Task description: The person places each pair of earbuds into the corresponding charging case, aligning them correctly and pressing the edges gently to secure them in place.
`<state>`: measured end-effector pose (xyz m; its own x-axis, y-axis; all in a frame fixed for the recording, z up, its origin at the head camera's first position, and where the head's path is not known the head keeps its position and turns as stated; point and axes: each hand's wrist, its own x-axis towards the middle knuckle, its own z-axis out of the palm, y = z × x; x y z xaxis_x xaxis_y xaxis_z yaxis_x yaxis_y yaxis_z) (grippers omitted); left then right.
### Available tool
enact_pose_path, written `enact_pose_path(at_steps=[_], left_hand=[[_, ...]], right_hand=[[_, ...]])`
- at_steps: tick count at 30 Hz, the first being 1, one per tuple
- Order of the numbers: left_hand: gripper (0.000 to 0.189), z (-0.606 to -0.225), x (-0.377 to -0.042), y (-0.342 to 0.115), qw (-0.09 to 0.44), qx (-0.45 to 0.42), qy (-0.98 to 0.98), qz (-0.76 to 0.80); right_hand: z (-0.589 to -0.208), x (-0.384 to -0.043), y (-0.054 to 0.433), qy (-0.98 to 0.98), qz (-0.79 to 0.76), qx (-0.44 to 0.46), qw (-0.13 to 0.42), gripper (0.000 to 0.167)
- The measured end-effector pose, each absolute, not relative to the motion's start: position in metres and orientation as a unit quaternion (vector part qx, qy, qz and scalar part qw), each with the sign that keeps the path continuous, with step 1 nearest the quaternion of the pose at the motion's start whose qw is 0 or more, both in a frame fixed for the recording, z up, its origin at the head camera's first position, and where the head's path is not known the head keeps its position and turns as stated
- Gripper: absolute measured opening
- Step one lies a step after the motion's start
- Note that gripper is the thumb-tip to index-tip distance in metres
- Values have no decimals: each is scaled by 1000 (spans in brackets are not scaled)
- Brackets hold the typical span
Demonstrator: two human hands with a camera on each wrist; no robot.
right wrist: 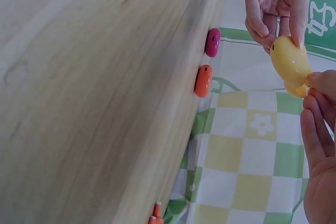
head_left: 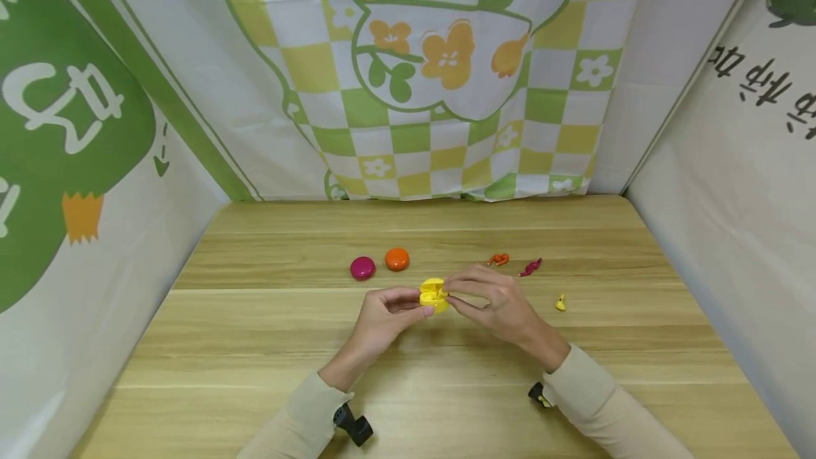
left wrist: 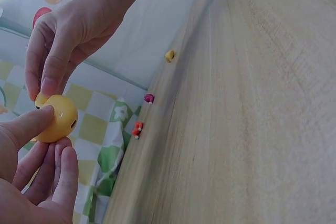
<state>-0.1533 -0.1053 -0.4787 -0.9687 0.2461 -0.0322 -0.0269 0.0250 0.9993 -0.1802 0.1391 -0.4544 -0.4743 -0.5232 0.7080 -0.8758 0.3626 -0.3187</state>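
My left hand [head_left: 384, 319] grips a yellow earbud case [head_left: 435, 305] above the table, thumb at the front and fingers behind; its lid stands open. At the case's right side my right hand [head_left: 494, 301] pinches a small yellow earbud, mostly hidden by the fingertips, at the open compartment. In the left wrist view the case [left wrist: 64, 119] hides the earbud. The right wrist view shows the case [right wrist: 290, 62] between both hands. Another yellow earbud [head_left: 560, 302] lies on the table, right of my right hand.
Beyond my hands on the wooden table [head_left: 255, 346] sit a magenta case [head_left: 363, 268] and an orange case [head_left: 397, 259], both closed. Farther right lie orange earbuds [head_left: 499, 259] and magenta earbuds [head_left: 530, 267]. A printed cloth [head_left: 433, 140] hangs along the back edge.
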Motion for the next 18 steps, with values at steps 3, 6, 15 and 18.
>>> enact_pose_path(at_steps=[3, 6, 15, 18], left_hand=[[38, -479, -153, -105, 96, 81, 708, 695], [38, -480, -154, -105, 95, 84, 710, 693], [38, -482, -153, -105, 96, 90, 710, 691], [37, -483, -153, -105, 96, 89, 709, 693]], right_hand=[[-454, -181, 139, -786, 341, 450, 252, 29], [-454, -182, 139, -783, 340, 457, 249, 28], [-452, -182, 140, -782, 309, 479, 252, 26], [-449, -182, 141, -786, 309, 475, 246, 26]])
